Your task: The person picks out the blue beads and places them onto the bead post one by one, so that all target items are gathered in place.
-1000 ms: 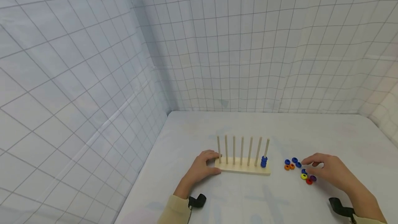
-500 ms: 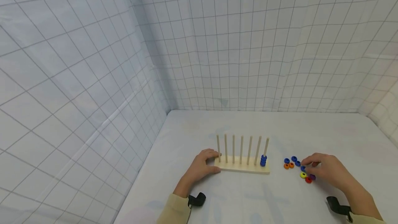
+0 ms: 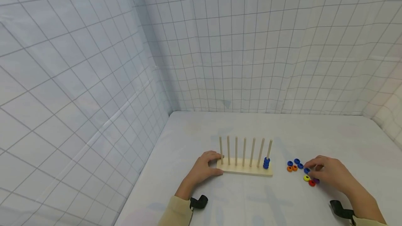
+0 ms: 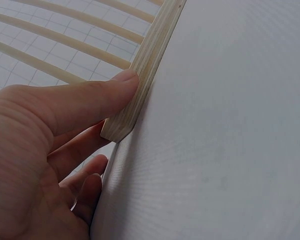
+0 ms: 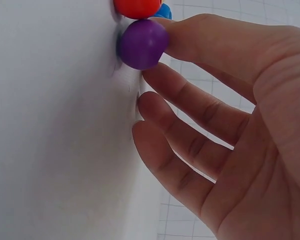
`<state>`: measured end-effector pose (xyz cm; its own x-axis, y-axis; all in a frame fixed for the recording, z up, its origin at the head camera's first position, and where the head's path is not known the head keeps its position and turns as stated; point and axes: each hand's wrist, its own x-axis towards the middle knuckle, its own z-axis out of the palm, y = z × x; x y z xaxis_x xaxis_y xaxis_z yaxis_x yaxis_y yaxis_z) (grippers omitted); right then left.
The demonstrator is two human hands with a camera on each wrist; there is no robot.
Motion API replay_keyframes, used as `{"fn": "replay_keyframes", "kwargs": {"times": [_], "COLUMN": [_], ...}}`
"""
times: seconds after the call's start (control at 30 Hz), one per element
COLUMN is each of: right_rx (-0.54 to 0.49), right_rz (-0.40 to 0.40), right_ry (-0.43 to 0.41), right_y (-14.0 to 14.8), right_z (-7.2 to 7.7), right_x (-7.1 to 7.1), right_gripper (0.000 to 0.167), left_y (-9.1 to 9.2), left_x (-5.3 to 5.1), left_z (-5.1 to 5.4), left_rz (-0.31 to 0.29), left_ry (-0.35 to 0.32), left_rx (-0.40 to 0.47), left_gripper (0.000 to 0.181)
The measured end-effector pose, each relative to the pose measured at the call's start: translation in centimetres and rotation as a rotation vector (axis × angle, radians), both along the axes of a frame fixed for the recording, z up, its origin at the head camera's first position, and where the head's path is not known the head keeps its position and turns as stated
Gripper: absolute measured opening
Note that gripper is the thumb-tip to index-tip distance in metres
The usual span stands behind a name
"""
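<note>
My left hand (image 3: 202,168) grips the left end of a pale wooden peg stand (image 3: 245,170), thumb on its front edge in the left wrist view. A row of upright pegs rises from it. Stacked blue beads (image 3: 266,163) sit on the rightmost peg. On the right, my right hand (image 3: 331,172) pinches a blue bead (image 3: 307,171) between thumb and index finger, low at the table. Close by lie a yellow bead (image 3: 306,178), a red bead (image 3: 312,183) and a purple bead (image 5: 143,45). The thumb hides most of the pinched bead in the right wrist view.
Left of the right hand lie more blue beads (image 3: 296,161) and two orange beads (image 3: 290,168). White cloth covers the table (image 3: 251,201). Grid-patterned cloth walls (image 3: 238,62) rise behind it and at the left.
My right thumb and index finger have closed around the blue bead, which has shifted slightly away from the yellow one. The left hand and the peg stand stay put.
</note>
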<state>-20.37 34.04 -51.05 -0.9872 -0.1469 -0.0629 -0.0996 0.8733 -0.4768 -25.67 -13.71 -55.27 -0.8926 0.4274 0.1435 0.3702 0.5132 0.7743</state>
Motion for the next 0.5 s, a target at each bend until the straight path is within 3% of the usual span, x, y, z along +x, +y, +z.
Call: {"fn": "replay_keyframes", "kwargs": {"times": [0.5], "right_rx": [0.017], "right_rz": [0.015], "right_ry": [0.024], "right_y": [-0.20], "right_z": [-0.02], "right_x": [-0.04], "right_gripper": [0.018], "left_y": [0.01], "left_x": [-0.03], "left_z": [0.21], "left_rz": [0.000], "left_ry": [-0.005], "left_rx": [-0.002], "left_gripper": [0.057]}}
